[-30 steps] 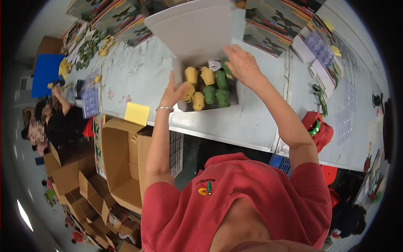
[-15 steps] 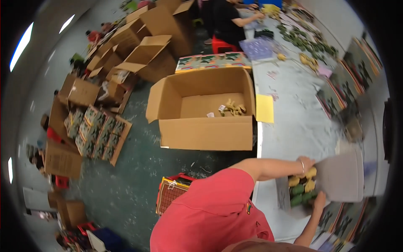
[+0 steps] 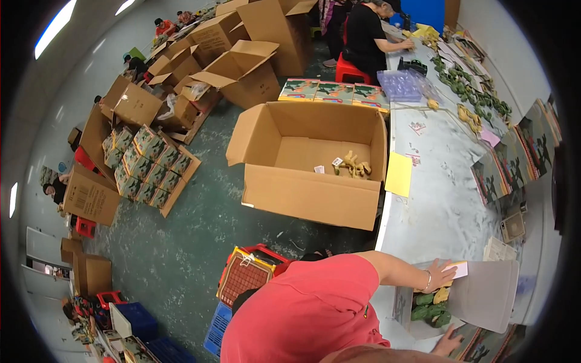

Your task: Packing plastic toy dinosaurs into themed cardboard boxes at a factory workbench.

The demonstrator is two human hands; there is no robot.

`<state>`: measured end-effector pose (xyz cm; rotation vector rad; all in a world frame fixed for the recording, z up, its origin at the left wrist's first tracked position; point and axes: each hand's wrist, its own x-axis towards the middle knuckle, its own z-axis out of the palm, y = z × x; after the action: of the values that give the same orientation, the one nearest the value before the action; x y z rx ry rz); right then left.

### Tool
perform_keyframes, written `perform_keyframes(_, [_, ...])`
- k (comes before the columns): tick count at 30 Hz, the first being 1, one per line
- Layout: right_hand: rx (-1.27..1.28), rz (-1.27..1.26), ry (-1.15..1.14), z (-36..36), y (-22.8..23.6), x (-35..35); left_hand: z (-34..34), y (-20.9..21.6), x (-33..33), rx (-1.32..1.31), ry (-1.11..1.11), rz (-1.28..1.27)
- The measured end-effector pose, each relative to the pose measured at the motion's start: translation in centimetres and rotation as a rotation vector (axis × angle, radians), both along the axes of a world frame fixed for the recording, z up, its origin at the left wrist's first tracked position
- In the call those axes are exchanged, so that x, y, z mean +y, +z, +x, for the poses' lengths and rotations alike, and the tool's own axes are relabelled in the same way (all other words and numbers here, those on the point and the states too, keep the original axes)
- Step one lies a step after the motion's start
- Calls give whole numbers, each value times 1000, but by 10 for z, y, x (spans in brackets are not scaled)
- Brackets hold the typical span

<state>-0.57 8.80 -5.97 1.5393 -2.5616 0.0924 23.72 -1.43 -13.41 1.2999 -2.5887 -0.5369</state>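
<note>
A pale plastic bin sits on the table at the lower right, with small yellow pieces and dark green pieces inside; their exact kind is too small to tell. Over its far side my left hand, with a bracelet at the wrist, lies fingers spread on the yellow pieces. A white and pink card shows by its fingertips. Just outside the bin's near corner is my right hand, fingers apart and nothing seen in it. A broad translucent panel leans at the bin's right.
A large open carton stands left of the table, with a few tan pieces in it. Printed boxes line the wall. Behind sits a person in black. Stacked boxes and a red crate are on the floor.
My view has shifted, so the room sits differently in the picture. My left hand has come onto the yellow pieces, beside a card. My right hand has drawn back from the green pieces.
</note>
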Motion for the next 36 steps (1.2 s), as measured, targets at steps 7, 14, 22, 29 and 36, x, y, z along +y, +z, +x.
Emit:
perform_keyframes(7, [62,37,200,66,-42,-30,9,23,9,72,-18,-8])
perform_keyframes(14, [-711,5,513,-95,-123,-56,23,21,-13,219,15,199])
perform_keyframes(22, [-1190,103,-101,-35,-26,-46,20,21,8,209,43,-119])
perform_keyframes(29, [-951,311,154,-40,-6,-62,12,-5,4,272,78,-66])
perform_keyframes(36, [-835,440,742,-46,-17,-61,37,20,-29,618,289,356])
